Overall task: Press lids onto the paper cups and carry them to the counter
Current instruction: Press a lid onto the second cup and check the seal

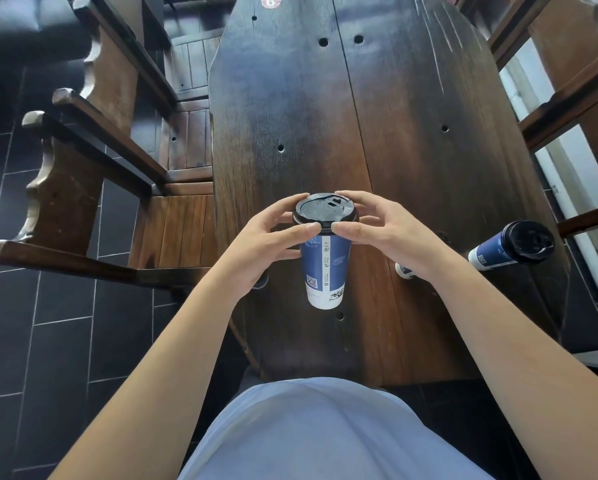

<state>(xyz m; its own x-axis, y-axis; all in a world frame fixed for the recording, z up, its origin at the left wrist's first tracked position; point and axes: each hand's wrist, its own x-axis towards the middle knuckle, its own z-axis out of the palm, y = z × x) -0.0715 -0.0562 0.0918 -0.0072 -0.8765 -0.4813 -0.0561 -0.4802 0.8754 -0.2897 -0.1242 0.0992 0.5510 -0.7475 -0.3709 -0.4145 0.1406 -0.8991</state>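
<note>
A blue and white paper cup [325, 271] stands upright near the front of the dark wooden table [325, 116]. A black lid [325, 210] sits on its rim. My left hand [266, 247] grips the lid's left edge, thumb at the front and fingers at the back. My right hand [387, 233] holds the lid's right edge the same way. A second lidded cup [512, 245] stands near the table's right edge. Behind my right wrist shows the base of another cup [404, 270], mostly hidden. A bit of a further cup peeks out under my left hand.
Wooden chairs [93, 174] stand along the left of the table, and a wooden chair frame [574, 81] along the right. The floor is dark tile. A round sticker marked 6 [270, 1] is at the table's far end.
</note>
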